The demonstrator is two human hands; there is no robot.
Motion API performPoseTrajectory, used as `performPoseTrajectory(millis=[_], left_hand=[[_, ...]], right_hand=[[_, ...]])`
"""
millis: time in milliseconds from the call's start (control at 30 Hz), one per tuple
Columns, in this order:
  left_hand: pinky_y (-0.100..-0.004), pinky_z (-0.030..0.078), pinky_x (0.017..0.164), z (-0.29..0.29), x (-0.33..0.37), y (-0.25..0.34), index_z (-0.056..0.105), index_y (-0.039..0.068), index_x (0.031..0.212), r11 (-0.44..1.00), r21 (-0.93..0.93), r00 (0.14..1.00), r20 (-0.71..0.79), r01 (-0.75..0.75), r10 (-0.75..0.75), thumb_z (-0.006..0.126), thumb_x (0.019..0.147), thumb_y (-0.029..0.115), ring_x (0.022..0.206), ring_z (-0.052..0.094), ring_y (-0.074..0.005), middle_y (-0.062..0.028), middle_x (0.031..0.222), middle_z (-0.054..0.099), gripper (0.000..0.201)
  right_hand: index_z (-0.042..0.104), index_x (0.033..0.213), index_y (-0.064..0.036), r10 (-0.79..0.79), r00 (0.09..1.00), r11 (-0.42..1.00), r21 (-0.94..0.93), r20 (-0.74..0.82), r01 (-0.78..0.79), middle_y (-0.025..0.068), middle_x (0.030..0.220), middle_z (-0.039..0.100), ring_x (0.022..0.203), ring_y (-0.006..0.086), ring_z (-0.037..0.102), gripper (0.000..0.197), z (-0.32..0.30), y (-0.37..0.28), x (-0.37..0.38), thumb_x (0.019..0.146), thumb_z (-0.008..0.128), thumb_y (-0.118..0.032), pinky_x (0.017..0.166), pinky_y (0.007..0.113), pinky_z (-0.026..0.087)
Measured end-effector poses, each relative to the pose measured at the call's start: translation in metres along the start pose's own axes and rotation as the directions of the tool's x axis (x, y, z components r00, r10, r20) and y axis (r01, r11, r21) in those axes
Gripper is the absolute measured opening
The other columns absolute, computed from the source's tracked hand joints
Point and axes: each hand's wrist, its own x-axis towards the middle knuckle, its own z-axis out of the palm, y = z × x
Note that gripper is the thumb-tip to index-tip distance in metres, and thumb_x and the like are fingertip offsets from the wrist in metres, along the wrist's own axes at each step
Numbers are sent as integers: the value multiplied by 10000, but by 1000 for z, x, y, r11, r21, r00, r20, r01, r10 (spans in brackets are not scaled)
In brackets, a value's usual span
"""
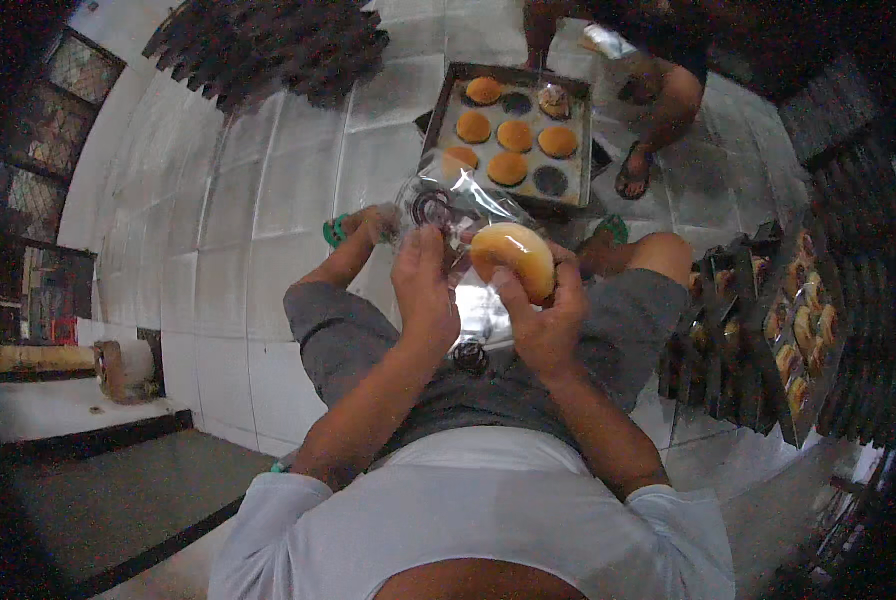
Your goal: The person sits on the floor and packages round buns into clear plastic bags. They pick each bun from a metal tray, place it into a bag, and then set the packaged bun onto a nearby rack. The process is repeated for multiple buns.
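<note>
My right hand (551, 317) is closed around a round, glossy golden bun (513, 258), thumb in front and fingers behind. Beside it, my left hand (427, 283) grips a clear plastic bag (471, 196) with dark printing on it. The bag's film spreads above my left fingers and up to the bun's edge; I cannot tell whether any of the bun is inside it. More shiny clear plastic (485, 308) with a dark print lies below my hands, over my lap. Just beyond my hands sits a metal tray (585, 130) with several orange-brown buns (515, 136) in it.
Another person's leg and sandalled foot (635, 170) are beside the tray. On the right, trays of pastries (800, 325) stand tilted near a stack of dark trays (873, 350). Dark stacked pieces (268, 50) stand at the far left. A step (118, 500) is at the lower left.
</note>
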Motion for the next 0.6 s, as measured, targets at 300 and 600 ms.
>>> performPoseTrajectory(millis=[300, 600], left_hand=[[-395, 509, 1066, 3, -56, -2, 343, 10, 1588, 999, -16, 992, 119, 48, -46, 830, 847, 20, 1383, 515, -241, -214, 1520, 497, 886], [-409, 509, 1081, -52, -33, -18, 497, 67, 1443, 850, -349, 919, 149, 395, -365, 548, 1046, 488, 1250, 628, -280, -123, 1392, 597, 580]], right_hand=[[686, 1234, 36, 243, 892, 914, 219, 380, -342, 144, 1210, 725, 1070, 234, 712, 373, -37, -2, -4, 954, 763, -198, 1000, 403, 550], [676, 1300, -20, -143, 802, 891, -278, 579, 360, 217, 1396, 625, 1355, 399, 549, 517, 5, 4, -28, 845, 830, -210, 1175, 551, 358]])
